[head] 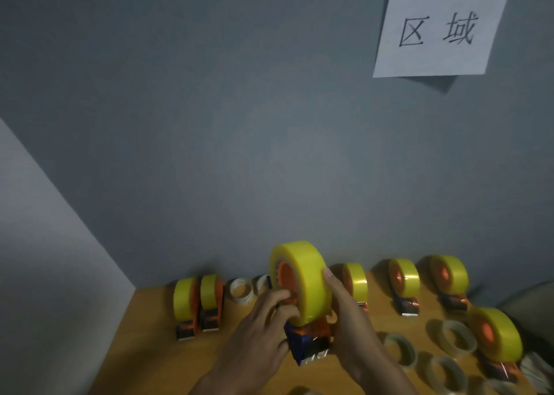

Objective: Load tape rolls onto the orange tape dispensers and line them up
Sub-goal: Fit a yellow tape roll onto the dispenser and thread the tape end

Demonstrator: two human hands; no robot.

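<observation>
Head view: both hands on a loaded dispenser

Left hand (263, 322) curls its fingers onto the orange hub; right hand (347, 313) wraps the glossy yellow tape roll (302, 277) on the held dispenser (311, 343), above the wooden table (144, 334). Loaded dispensers (198, 301) stand along the wall; translucent bare rolls (458, 334) lie at right. A paper sign (443, 26) reads "区域".
</observation>
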